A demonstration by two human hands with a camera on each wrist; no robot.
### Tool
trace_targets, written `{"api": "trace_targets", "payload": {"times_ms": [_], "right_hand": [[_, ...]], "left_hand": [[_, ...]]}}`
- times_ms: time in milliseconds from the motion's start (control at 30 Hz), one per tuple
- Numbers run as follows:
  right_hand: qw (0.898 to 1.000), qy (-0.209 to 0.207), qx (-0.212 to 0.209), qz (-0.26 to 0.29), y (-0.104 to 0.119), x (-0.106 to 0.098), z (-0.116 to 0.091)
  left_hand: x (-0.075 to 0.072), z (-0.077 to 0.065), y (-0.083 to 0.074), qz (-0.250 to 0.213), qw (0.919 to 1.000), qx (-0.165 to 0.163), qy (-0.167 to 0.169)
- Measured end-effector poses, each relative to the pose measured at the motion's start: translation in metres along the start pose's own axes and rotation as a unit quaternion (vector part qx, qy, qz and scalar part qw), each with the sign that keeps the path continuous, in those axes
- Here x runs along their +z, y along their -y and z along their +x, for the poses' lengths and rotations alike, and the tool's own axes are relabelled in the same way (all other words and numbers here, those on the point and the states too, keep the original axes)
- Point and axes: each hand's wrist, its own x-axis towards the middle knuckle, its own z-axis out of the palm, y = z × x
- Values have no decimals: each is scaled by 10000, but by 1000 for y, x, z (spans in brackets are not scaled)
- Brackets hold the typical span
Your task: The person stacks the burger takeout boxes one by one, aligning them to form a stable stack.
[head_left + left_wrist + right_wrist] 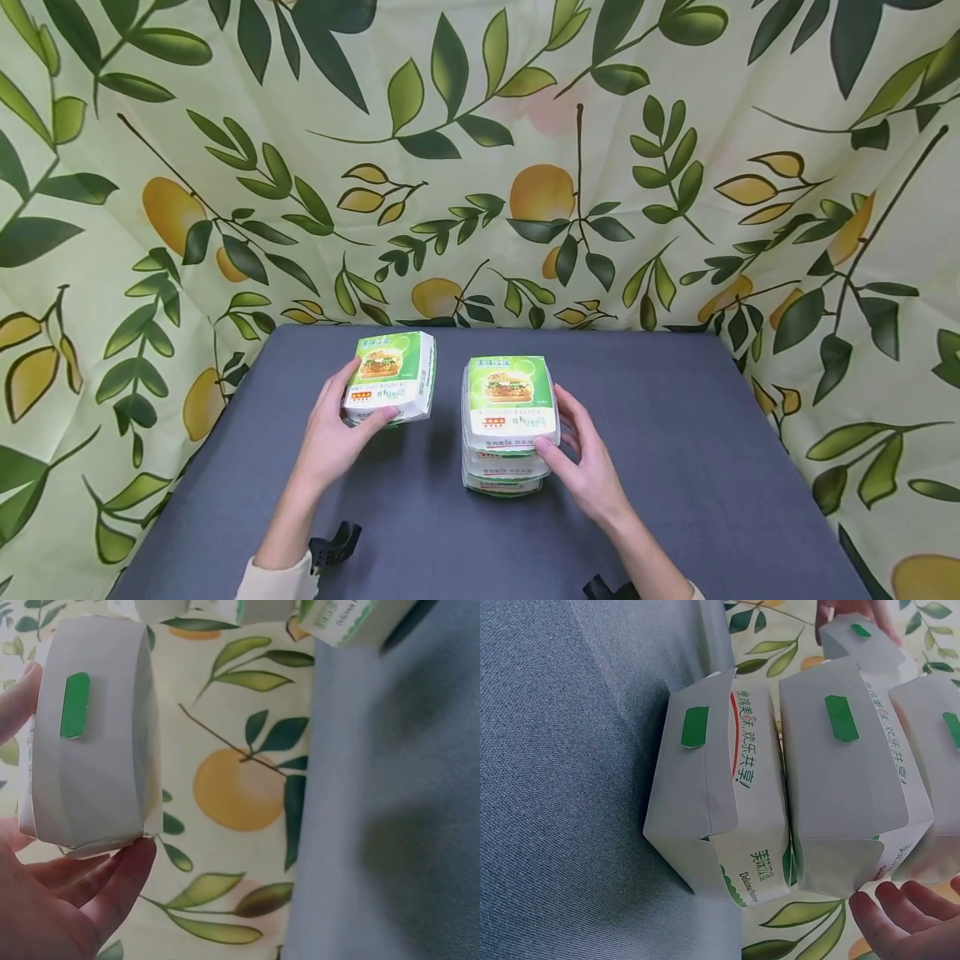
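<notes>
In the head view, my left hand holds a green-and-white burger box raised and slightly tilted, thumb along its front edge and fingers at its left side. The left wrist view shows the side of that burger box with a green tab. Right of it stands a stack of three such boxes. My right hand is at the right side of the top burger box, thumb on the front right corner. In the right wrist view, the fingertips lie by the lower corner of the middle box.
The stack's bottom box rests on a dark blue-grey tabletop. Behind the table hangs a cloth printed with leaves and fruit. Black wrist-camera mounts show near both forearms.
</notes>
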Motion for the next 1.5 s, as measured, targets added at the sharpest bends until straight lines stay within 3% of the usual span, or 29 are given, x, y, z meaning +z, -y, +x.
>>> {"api": "trace_targets", "payload": {"times_ms": [700, 1167, 1500], "right_hand": [[10000, 33, 62, -43, 0, 2, 1], [10000, 57, 32, -70, 1, 2, 3], [9999, 14, 38, -157, 3, 2, 1]], "left_hand": [[-5, 12, -39, -223, 9980, 568, -184], [1, 15, -65, -335, 9956, 873, 2], [12, 12, -74, -474, 9934, 1015, 244]]}}
